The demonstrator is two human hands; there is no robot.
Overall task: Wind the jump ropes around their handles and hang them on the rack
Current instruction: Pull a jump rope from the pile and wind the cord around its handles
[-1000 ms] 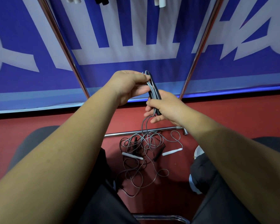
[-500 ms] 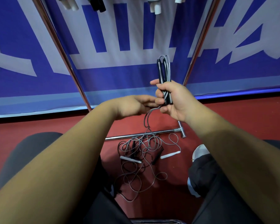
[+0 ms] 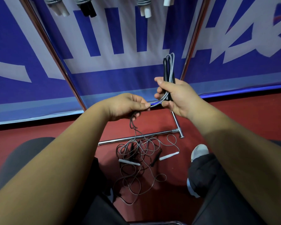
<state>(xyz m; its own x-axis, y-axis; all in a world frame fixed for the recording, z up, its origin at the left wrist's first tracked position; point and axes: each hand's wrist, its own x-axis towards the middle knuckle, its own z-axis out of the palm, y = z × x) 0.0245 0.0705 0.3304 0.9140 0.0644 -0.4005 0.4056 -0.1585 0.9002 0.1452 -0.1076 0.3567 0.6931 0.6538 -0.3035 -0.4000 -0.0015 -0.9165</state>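
My right hand grips two black jump rope handles held upright, with grey rope loops lying along them. My left hand pinches the grey rope just left of the handles, and the rope hangs from it down to the floor. A tangle of grey rope lies on the red floor with white handles and a black handle in it. Wound ropes hang from the rack at the top edge.
The chrome rack's slanted posts run up on both sides and its base bar lies on the floor. A blue and white banner stands behind. My knees and a white shoe flank the tangle.
My right hand raised the handles up and to the right. My left hand dropped from the handle tops and now pulls the rope out to the left below them.
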